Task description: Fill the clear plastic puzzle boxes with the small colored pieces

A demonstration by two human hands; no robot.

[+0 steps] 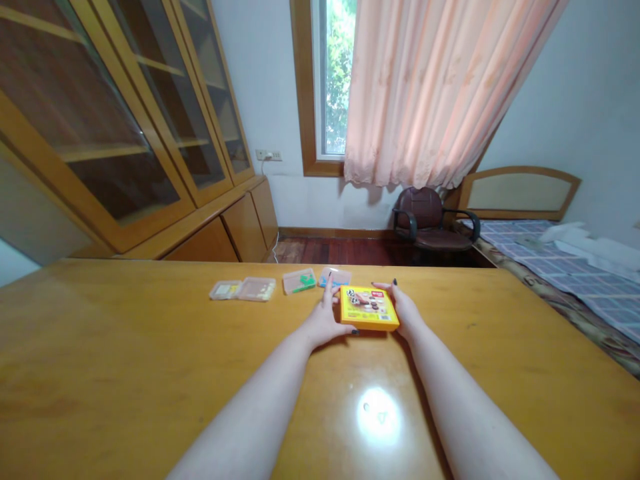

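A yellow box [370, 308] with a picture of dark and light round pieces on its top is between my two hands over the table. My left hand [326, 320] grips its left side, thumb at the near corner and fingers behind. On the right side, my right hand [404, 310] is closed round the box, with fingertips at the far edge. Just behind it lies a clear plastic case [343, 274] with blue pieces, partly hidden by my left fingers. To its left is a clear case [299, 281] with green pieces.
Further left on the wooden table [150, 373] lies an opened clear case [256, 289] with pale pieces. A glass-fronted cabinet [165, 153] stands at the left. Past the far edge are an office chair [425, 217] and a bed [565, 247].
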